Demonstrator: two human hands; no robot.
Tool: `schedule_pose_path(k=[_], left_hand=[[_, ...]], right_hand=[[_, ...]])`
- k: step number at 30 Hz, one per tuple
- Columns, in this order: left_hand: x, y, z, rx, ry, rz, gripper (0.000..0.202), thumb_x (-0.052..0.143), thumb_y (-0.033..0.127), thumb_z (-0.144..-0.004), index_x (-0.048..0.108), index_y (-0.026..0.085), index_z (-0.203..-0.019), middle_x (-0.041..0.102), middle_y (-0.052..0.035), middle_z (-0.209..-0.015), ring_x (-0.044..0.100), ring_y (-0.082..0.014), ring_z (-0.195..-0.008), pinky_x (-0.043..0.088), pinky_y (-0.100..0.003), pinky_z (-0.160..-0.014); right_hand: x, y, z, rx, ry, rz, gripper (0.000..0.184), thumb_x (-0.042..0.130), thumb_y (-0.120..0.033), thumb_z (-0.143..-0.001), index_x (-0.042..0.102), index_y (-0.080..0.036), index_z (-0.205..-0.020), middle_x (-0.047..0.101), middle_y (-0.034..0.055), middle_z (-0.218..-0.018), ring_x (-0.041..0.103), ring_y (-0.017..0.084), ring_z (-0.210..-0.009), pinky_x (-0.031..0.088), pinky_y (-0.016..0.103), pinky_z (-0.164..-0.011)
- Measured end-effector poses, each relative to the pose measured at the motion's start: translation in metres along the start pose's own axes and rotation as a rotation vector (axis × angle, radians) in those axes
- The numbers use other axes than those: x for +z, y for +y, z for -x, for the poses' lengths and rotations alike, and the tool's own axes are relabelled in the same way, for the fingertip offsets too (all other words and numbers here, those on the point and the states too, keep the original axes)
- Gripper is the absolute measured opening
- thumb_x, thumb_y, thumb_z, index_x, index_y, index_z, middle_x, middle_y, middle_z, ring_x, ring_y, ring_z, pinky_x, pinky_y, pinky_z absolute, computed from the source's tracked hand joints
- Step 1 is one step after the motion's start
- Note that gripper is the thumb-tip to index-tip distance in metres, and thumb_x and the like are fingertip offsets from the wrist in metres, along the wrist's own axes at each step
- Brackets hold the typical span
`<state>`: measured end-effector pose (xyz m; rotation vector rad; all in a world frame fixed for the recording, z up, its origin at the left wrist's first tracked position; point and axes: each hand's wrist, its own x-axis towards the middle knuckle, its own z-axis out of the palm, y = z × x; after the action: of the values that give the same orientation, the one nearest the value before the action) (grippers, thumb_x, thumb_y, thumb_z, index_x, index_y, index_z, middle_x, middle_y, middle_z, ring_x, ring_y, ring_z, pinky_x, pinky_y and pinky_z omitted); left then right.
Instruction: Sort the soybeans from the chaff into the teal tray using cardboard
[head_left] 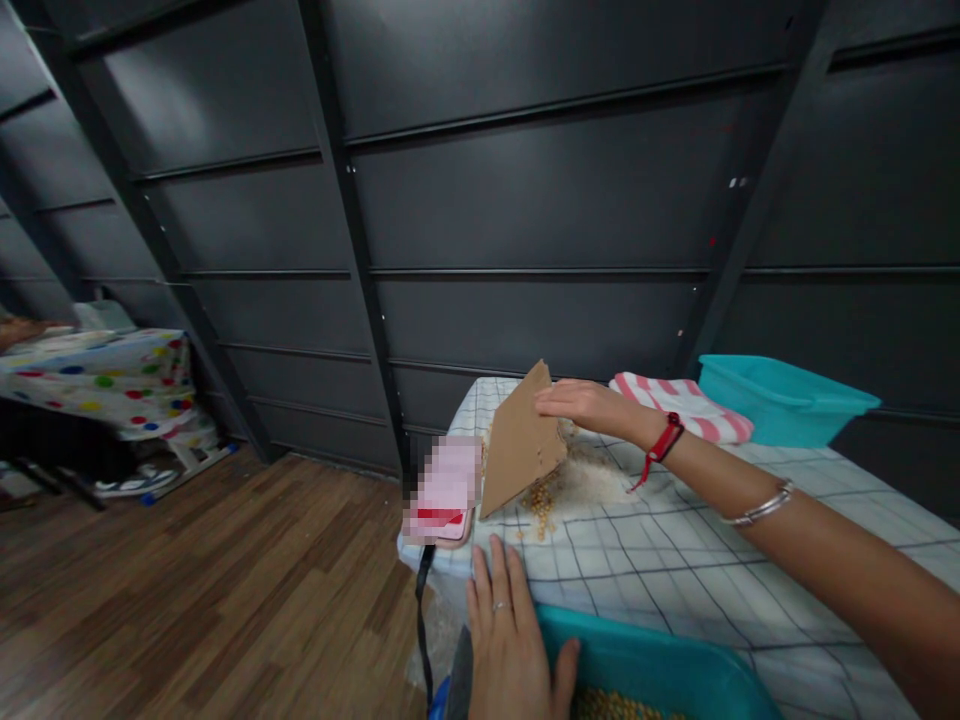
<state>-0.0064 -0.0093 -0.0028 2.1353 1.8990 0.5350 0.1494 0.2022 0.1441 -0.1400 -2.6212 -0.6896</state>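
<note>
A flat piece of brown cardboard point(521, 440) stands tilted on the table, its upper right edge gripped by my right hand point(581, 402). Below its lower edge lie loose yellow grains point(541, 502), beside a pale dusty patch point(596, 482) on the cloth; the board hides part of them. My left hand point(508, 635), fingers stretched out, lies at the left end of a teal bin point(645, 640), thumb over its inner side. More yellow grains point(619, 706) show in that bin, cut off by the bottom of the view.
A checked cloth point(675, 560) covers the table. A pink phone-like object point(450, 480) with a black strap lies at its left edge. Behind are a pink-striped towel point(682, 400) and another teal bin point(780, 400). Farther left, a person sits by a dotted-cloth table point(97, 380).
</note>
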Motion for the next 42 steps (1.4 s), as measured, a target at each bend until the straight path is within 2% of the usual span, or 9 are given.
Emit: schedule_pose_path(k=[6,14,21,29,35,40,42], left_hand=[[-0.003,0.002,0.0,-0.009,-0.028,0.014,0.072,0.045,0.031,-0.076,0.018,0.001,-0.135,0.003,-0.0187,-0.143,-0.008,-0.0373,-0.126,0.013,-0.061,-0.102],[-0.013,0.008,-0.002,-0.064,-0.105,0.022,0.074,0.046,0.03,-0.075,0.016,-0.002,-0.134,-0.001,-0.0195,-0.142,-0.011,-0.0363,-0.125,0.01,-0.058,-0.104],[-0.008,0.006,-0.002,-0.053,-0.086,0.031,0.073,0.046,0.03,-0.075,0.015,0.002,-0.135,-0.002,-0.017,-0.142,-0.012,-0.0351,-0.125,0.01,-0.059,-0.103],[-0.006,0.005,-0.002,-0.042,-0.093,0.016,0.075,0.047,0.032,-0.074,0.016,0.0,-0.135,-0.001,-0.0186,-0.142,-0.011,-0.0365,-0.125,0.01,-0.06,-0.103],[-0.007,0.004,0.001,-0.041,-0.089,0.034,0.075,0.047,0.032,-0.074,0.016,0.001,-0.135,0.001,-0.0176,-0.143,-0.011,-0.0362,-0.126,0.01,-0.059,-0.103],[-0.007,0.005,-0.001,-0.047,-0.097,0.033,0.074,0.046,0.033,-0.075,0.016,0.003,-0.136,0.002,-0.0168,-0.143,-0.01,-0.0364,-0.126,0.011,-0.06,-0.103],[-0.006,0.005,-0.002,-0.047,-0.107,0.028,0.074,0.046,0.033,-0.074,0.017,0.002,-0.135,0.001,-0.0174,-0.143,-0.009,-0.037,-0.126,0.011,-0.06,-0.103]], right_hand=[[-0.005,0.0,0.0,0.011,0.019,0.009,0.027,0.036,-0.006,-0.085,0.058,-0.016,-0.096,0.064,0.0071,-0.098,0.058,0.014,-0.093,0.048,0.033,-0.078],[0.005,-0.003,-0.019,0.029,0.041,-0.005,0.029,0.031,-0.008,-0.087,0.057,-0.015,-0.097,0.064,0.008,-0.099,0.056,0.014,-0.098,0.047,0.032,-0.08],[0.009,-0.001,-0.024,0.07,0.018,-0.038,0.026,0.033,-0.01,-0.087,0.058,-0.016,-0.094,0.064,0.0074,-0.098,0.057,0.014,-0.094,0.046,0.033,-0.08],[0.01,0.008,-0.014,0.07,-0.047,-0.07,0.028,0.036,-0.005,-0.083,0.058,-0.018,-0.096,0.064,0.0045,-0.097,0.058,0.013,-0.093,0.047,0.031,-0.08],[0.001,0.013,-0.002,0.088,-0.06,-0.073,0.03,0.035,-0.006,-0.084,0.058,-0.018,-0.099,0.063,0.0054,-0.1,0.057,0.014,-0.095,0.047,0.033,-0.082],[0.0,0.015,-0.009,0.106,-0.049,-0.09,0.029,0.03,-0.011,-0.088,0.056,-0.017,-0.1,0.06,0.0077,-0.105,0.054,0.016,-0.099,0.045,0.036,-0.084],[0.006,0.014,-0.013,0.091,-0.064,-0.109,0.024,0.034,-0.016,-0.089,0.055,-0.017,-0.101,0.058,0.0073,-0.106,0.053,0.016,-0.1,0.045,0.037,-0.084]])
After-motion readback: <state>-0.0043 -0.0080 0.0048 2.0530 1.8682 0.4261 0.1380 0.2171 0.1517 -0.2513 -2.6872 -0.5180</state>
